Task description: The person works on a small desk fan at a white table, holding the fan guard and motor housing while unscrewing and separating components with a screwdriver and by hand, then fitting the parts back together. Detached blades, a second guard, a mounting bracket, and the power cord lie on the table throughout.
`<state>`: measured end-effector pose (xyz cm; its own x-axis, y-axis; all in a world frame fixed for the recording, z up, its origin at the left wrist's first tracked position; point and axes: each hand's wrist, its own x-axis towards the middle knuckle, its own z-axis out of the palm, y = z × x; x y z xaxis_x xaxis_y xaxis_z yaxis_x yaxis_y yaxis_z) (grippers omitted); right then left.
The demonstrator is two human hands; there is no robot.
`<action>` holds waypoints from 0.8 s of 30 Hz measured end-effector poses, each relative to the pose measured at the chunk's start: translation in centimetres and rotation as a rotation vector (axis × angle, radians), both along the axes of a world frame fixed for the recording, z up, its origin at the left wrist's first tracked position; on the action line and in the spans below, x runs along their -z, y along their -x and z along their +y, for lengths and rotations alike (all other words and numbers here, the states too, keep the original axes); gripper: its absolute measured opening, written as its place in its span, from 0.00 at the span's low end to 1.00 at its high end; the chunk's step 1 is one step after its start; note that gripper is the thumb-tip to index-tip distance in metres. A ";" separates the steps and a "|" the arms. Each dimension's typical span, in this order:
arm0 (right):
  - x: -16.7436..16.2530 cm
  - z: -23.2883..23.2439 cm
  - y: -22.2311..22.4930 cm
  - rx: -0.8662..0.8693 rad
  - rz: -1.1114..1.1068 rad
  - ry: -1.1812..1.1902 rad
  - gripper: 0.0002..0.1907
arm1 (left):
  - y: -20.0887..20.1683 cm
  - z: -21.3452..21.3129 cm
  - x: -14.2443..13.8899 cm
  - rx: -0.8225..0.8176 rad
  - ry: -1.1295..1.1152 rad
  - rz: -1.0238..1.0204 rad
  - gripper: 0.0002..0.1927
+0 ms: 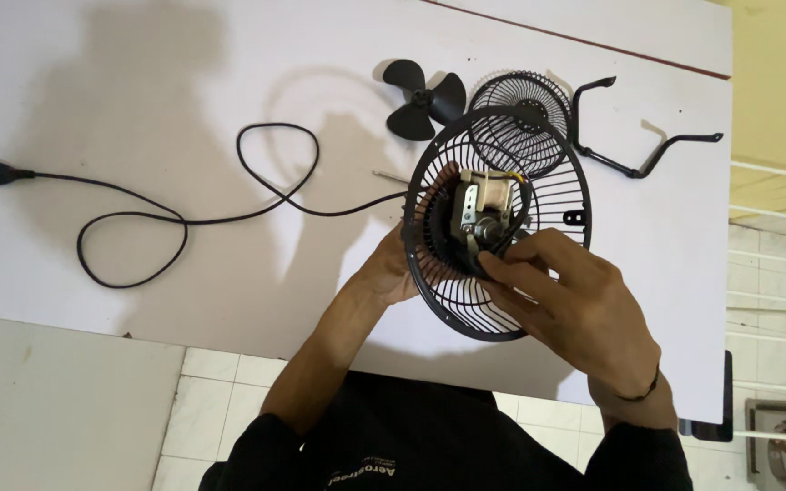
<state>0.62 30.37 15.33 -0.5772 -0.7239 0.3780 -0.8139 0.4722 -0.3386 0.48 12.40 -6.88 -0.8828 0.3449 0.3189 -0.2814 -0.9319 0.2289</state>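
Centre frame: left hand (391, 273) grips black fan guard (552, 195); right hand (575, 305) fingers pinch its motor (482, 211). Fan blade (422, 100) lies above.

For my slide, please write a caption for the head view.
Two hands, left and right, hold a black wire fan guard above a white table.

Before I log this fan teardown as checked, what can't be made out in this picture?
- Head view: the left hand's fingers, hidden behind the rear fan guard.
- What the right hand's fingertips pinch at the motor, covered by the hand itself.
- The small pin-like object beside the power cord, too small to identify.
- The rack at right, cut by the edge.
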 end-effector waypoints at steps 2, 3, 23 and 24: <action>0.0 0.0 -0.1 0.007 -0.020 -0.006 0.17 | 0.0 0.1 1.0 -0.006 0.014 -0.005 0.41; 0.0 0.0 0.0 0.005 -0.017 -0.001 0.17 | 0.1 0.1 1.7 0.000 0.020 -0.032 0.40; 1.2 -0.8 1.4 -0.065 -0.015 -0.058 0.16 | 2.0 -0.6 3.2 0.112 -0.025 -0.255 0.26; 1.3 -0.9 1.7 -0.078 -0.008 -0.051 0.17 | 2.0 -0.9 3.3 0.087 -0.030 -0.138 0.27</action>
<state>-1.03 29.44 14.01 -0.5209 -0.7851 0.3350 -0.8463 0.4239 -0.3227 -1.56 11.53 -10.20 -0.8861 0.4143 0.2077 -0.3884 -0.9083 0.1551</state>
